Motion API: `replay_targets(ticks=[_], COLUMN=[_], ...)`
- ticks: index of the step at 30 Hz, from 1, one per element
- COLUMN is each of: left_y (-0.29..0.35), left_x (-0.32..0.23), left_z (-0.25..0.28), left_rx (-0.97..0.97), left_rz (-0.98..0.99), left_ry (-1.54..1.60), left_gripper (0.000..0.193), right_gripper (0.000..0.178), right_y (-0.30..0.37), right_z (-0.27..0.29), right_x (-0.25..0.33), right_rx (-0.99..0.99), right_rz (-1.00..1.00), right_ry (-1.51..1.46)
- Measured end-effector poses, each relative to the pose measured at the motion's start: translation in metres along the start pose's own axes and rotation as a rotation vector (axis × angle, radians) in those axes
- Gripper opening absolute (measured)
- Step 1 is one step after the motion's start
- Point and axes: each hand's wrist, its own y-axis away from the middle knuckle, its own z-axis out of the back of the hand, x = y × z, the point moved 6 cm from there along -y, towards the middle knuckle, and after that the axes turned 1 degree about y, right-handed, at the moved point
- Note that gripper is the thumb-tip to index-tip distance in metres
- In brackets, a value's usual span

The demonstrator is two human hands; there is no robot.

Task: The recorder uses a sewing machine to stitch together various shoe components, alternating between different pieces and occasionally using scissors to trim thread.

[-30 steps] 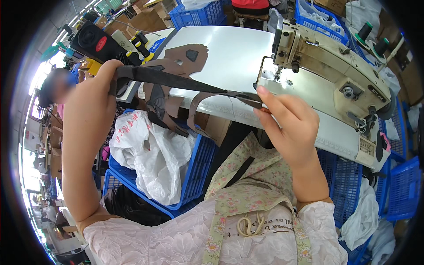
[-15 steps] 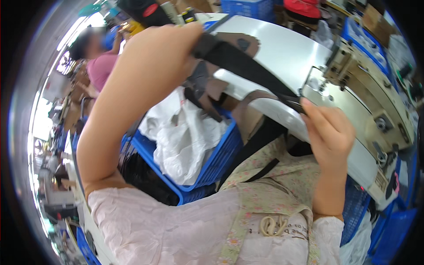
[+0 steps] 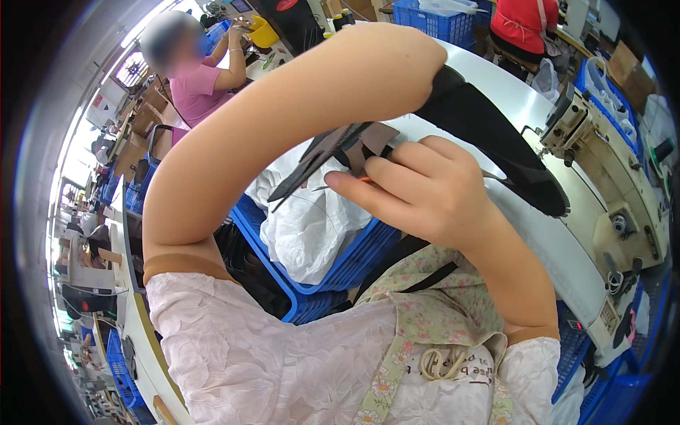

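My left hand is bent over the white worktable, its fingers mostly hidden behind the wrist. From it a long, curved black material piece slants down right, its rounded end beside the sewing machine. Closer to me, my right hand is closed, thumb pointing left. It grips a small tool with an orange part and a thin tip; the rest is covered by the fingers. Just beyond the thumb are dark, narrow pointed strips and brown-grey pieces. What holds the strips up is hidden.
Below my arms stands a blue crate with a white plastic bag inside. A co-worker in pink sits at far left near a yellow container. Another person in red is at the back, near a blue basket.
My right hand has let go of the black piece's end and moved left, now with the small tool. My left hand has shifted right with the piece, and the dark strips have risen into view.
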Motion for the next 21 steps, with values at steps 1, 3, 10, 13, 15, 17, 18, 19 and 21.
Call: replay_targets(ticks=[1, 3, 10, 13, 15, 17, 18, 19, 21], left_y=[-0.001, -0.004, -0.006, -0.002, -0.003, -0.004, -0.004, -0.005, -0.007], left_x=[-0.001, -0.003, -0.012, -0.012, -0.011, -0.01, -0.01, -0.011, -0.011], left_z=[0.0, -0.007, -0.008, -0.004, -0.007, -0.009, -0.009, -0.01, -0.012], left_rx=[-0.023, 0.075, 0.103, 0.022, 0.03, 0.037, 0.029, 0.02, 0.019], left_rz=[-0.005, 0.001, 0.011, -0.003, 0.008, 0.019, 0.002, -0.015, -0.012], left_ry=[0.002, -0.041, 0.027, -0.004, -0.014, -0.022, -0.007, 0.008, 0.023], left_gripper=[0.018, 0.018, 0.019, 0.019, 0.019, 0.019, 0.019, 0.018, 0.018], right_gripper=[0.026, 0.026, 0.036, 0.035, 0.034, 0.034, 0.035, 0.035, 0.036], right_y=[-0.002, -0.004, -0.005, -0.007, -0.008, -0.007, -0.007, -0.007, -0.007], right_z=[-0.001, -0.004, -0.004, -0.004, -0.004, -0.004, -0.005, -0.005, -0.005], right_x=[0.001, 0.003, 0.007, 0.009, 0.01, 0.01, 0.009, 0.01, 0.01], right_rx=[-0.002, 0.019, 0.042, 0.057, 0.071, 0.061, 0.056, 0.055, 0.055], right_rz=[0.008, 0.019, 0.013, 0.013, 0.005, 0.007, 0.003, 0.007, -0.004], right_ry=[-0.003, -0.035, -0.098, -0.106, -0.128, -0.123, -0.138, -0.126, -0.166])
